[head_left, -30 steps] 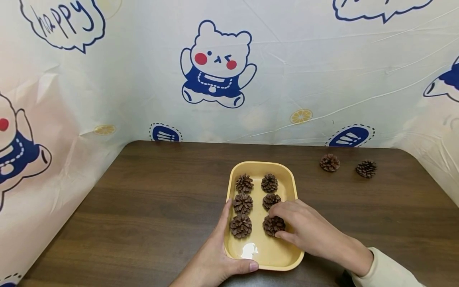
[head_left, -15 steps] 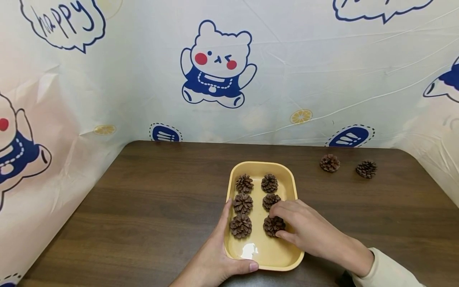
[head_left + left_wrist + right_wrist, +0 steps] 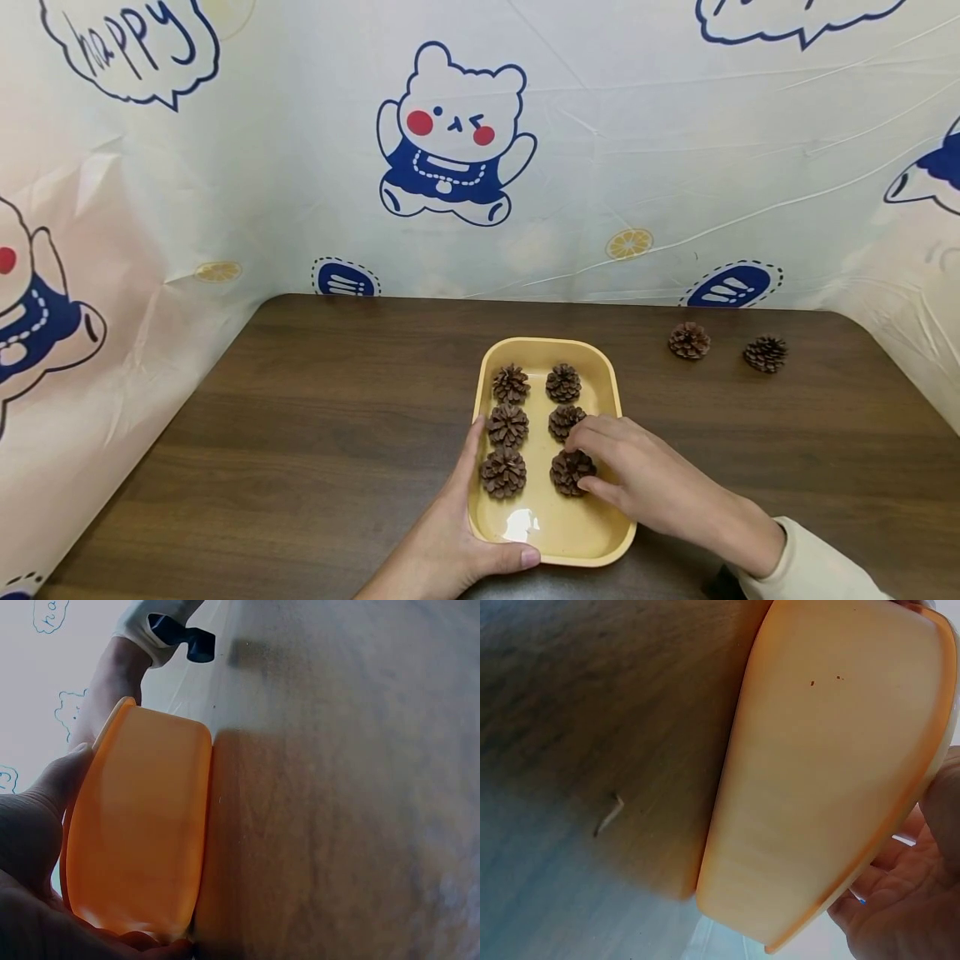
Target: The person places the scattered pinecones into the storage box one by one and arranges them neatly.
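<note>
A yellow plastic tray [image 3: 551, 546] stands on the table, with pine cones in two columns of three. My left hand [image 3: 457, 521] grips its near left corner, thumb over the front rim; the left wrist view shows the hand [image 3: 34, 832] against the tray's outer wall [image 3: 142, 825]. My right hand [image 3: 637, 475] reaches over the right rim, its bent fingers and thumb at the right side of the nearest pine cone [image 3: 567, 475] in the right column. The fingers look loose there. In the right wrist view the tray wall [image 3: 825, 772] hides the cones.
Two more pine cones, one reddish brown [image 3: 689, 341] and one darker [image 3: 766, 354], lie at the back right of the dark wooden table [image 3: 300, 433]. A printed curtain [image 3: 585, 167] hangs behind and at both sides. A cream sleeve [image 3: 813, 562] covers the right forearm.
My right thumb and fingertips have shifted slightly to the right and up off the nearest right-hand pine cone, which stays in its spot. The left hand and the tray have not moved.
</note>
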Available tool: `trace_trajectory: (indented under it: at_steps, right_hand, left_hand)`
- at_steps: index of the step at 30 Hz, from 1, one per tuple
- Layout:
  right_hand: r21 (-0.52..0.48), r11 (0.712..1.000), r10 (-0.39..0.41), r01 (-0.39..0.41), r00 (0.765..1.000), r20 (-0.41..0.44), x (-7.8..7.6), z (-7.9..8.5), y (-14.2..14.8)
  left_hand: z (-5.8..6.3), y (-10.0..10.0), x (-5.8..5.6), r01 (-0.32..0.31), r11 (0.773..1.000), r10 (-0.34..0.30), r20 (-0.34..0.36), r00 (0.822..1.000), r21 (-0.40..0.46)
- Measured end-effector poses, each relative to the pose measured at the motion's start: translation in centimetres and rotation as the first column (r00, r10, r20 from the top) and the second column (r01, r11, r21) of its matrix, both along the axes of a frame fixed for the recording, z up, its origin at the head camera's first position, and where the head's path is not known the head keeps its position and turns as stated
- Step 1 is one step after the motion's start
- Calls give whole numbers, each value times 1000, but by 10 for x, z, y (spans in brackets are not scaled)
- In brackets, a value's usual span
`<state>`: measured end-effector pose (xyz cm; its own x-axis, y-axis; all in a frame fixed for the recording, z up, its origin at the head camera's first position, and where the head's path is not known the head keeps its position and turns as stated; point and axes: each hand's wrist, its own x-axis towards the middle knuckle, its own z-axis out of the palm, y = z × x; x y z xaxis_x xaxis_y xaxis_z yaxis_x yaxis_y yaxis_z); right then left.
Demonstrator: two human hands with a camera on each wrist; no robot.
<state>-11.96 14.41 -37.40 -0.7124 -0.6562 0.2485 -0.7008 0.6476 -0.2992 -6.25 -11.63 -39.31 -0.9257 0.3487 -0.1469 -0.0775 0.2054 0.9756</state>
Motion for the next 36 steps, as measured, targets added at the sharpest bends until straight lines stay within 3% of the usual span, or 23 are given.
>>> trace_trajectory:
  at_steps: [36]
  right_hand:
    - [1, 1000, -21, 21, 999, -25, -1, -2, -2]
  left_hand:
    - [1, 0, 0, -11, 999, 11, 4, 1000, -31]
